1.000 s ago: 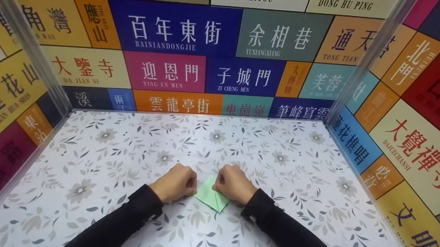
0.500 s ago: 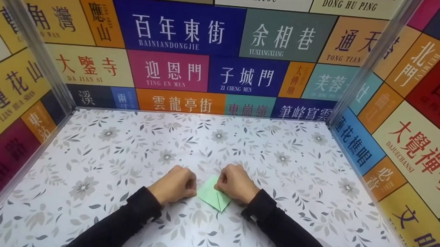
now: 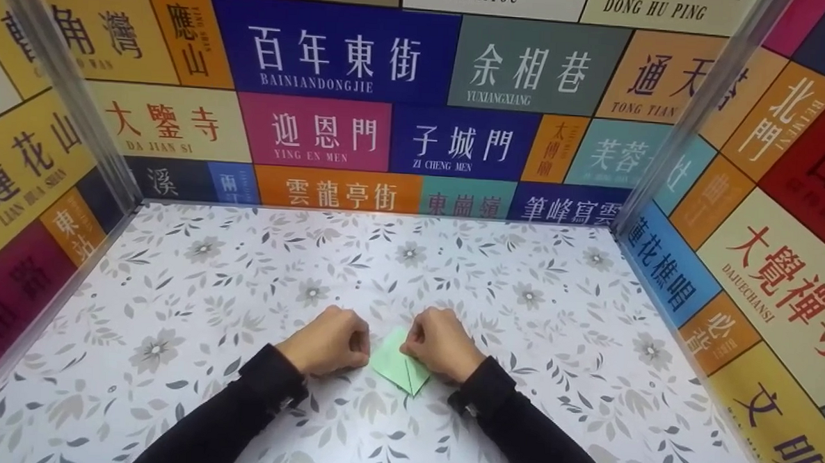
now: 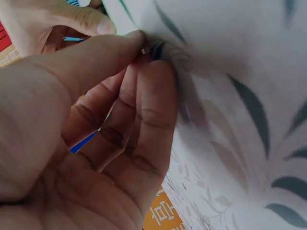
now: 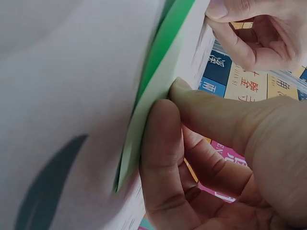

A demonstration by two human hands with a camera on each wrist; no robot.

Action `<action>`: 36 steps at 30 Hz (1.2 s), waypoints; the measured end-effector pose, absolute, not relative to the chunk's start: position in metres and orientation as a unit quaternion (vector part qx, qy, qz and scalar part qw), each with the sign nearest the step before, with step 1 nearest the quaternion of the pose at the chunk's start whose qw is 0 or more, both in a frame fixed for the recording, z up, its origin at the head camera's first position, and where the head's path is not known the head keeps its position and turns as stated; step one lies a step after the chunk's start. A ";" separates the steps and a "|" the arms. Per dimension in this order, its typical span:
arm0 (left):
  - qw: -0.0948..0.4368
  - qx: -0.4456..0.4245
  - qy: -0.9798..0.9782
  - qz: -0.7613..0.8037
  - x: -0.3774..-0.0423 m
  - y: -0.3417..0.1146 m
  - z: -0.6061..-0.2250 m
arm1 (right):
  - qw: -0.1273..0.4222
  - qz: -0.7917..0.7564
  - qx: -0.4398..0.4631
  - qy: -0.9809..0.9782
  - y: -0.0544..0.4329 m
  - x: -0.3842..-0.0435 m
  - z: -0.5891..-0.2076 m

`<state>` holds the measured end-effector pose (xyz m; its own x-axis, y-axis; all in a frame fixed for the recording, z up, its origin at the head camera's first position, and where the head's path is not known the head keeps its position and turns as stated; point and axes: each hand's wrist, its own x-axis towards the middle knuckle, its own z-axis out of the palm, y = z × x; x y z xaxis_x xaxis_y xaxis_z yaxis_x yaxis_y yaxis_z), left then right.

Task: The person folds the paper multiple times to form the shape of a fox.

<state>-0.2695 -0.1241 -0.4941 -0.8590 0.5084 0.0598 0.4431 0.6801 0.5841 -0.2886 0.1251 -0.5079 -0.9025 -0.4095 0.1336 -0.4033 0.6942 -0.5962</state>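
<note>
A small folded piece of light green paper (image 3: pixel 394 364) lies on the patterned tabletop between my hands, one corner toward me. My right hand (image 3: pixel 444 344) has its curled fingers on the paper's right side. In the right wrist view, the thumb and forefinger tips are at the folded paper (image 5: pixel 156 81), whose layers stand slightly apart along the edge. My left hand (image 3: pixel 331 343) is just left of the paper, fingers curled and thumb against forefinger. The left wrist view shows those fingertips (image 4: pixel 156 72) close to the tabletop, with no paper visible between them.
The white tabletop (image 3: pixel 242 307) bears a grey flower and leaf print. Walls of coloured sign panels (image 3: pixel 333 54) stand behind and at both sides. Clear corner strips (image 3: pixel 689 118) run up where the walls meet.
The left hand's fingertips have come slightly away from the paper's left edge. The view has shifted a little. The right hand stays on the paper with almost no movement.
</note>
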 end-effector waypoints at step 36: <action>0.038 0.126 0.942 0.309 -0.283 -0.081 -0.501 | 0.003 -0.321 -0.212 0.923 0.136 -0.294 -0.503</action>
